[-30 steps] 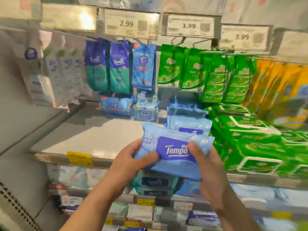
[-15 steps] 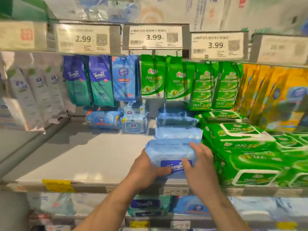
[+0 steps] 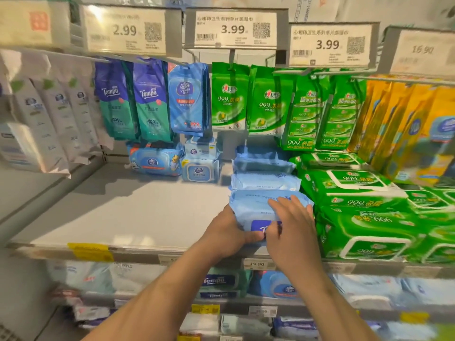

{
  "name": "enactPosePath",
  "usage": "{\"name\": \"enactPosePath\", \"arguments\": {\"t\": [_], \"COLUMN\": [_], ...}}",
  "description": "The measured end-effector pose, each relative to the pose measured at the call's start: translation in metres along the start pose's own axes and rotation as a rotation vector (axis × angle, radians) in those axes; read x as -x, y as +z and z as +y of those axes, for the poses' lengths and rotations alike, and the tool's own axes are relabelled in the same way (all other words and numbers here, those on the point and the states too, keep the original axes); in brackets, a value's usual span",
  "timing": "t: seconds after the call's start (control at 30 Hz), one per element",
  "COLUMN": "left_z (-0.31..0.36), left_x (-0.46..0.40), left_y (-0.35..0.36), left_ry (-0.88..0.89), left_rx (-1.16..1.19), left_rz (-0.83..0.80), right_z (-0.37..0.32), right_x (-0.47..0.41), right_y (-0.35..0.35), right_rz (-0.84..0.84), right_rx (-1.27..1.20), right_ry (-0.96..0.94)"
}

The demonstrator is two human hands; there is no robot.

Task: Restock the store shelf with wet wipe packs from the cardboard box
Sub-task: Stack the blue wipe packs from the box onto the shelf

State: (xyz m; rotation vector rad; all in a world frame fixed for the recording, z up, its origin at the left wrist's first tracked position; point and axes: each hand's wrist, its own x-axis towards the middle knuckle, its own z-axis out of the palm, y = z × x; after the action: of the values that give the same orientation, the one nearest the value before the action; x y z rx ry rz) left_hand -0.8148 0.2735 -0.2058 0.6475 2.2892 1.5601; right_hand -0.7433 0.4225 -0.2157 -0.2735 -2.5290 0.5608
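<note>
Grey shelf (image 3: 118,212), smooth metal: row of 4 soft blue wipe packs (crinkly plastic). Front pack (image 3: 253,207) gripped by left hand (image 3: 229,232) & right hand (image 3: 293,230), beside 3 green packs (image 3: 357,190).

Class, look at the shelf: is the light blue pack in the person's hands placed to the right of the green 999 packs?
No. The light blue pack sits left of the green 999 packs, held by both hands.
</note>
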Motion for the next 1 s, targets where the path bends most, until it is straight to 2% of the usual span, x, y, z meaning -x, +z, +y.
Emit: {"name": "enactPosePath", "arguments": {"t": [0.1,0.23,0.33,0.5,0.7,0.8,0.9,1.0], "left_z": [0.011,-0.003,-0.028,-0.087,-0.153,-0.184,-0.214,-0.251], "left_x": [0.03,0.082,0.132,0.238,0.412,0.507,0.597,0.672], "left_y": [-0.015,-0.055,-0.097,-0.173,-0.251,-0.285,-0.31,-0.33], "left_ry": [-0.06,-0.048,-0.073,-0.227,-0.567,-0.71,-0.824,-0.918], "left_rx": [-0.173,-0.529,-0.64,-0.754,-0.673,-0.543,-0.462,-0.374], "left_rz": [0.076,0.329,0.454,0.668,0.889,0.972,1.082,1.182], "right_z": [-0.011,-0.053,-0.104,-0.214,-0.362,-0.437,-0.506,-0.565], "right_x": [0.008,0.023,0.039,0.078,0.174,0.24,0.31,0.374], "right_y": [0.007,0.031,0.053,0.097,0.17,0.198,0.228,0.256], "right_rz": [-0.004,0.009,-0.014,-0.253,-0.513,-0.752,-0.944,-1.058], "right_rx": [-0.075,-0.245,-0.29,-0.333,-0.426,-0.455,-0.403,-0.333], "right_ry": [-0.072,-0.21,-0.293,-0.508,-0.717,-0.767,-0.842,-0.919]}}
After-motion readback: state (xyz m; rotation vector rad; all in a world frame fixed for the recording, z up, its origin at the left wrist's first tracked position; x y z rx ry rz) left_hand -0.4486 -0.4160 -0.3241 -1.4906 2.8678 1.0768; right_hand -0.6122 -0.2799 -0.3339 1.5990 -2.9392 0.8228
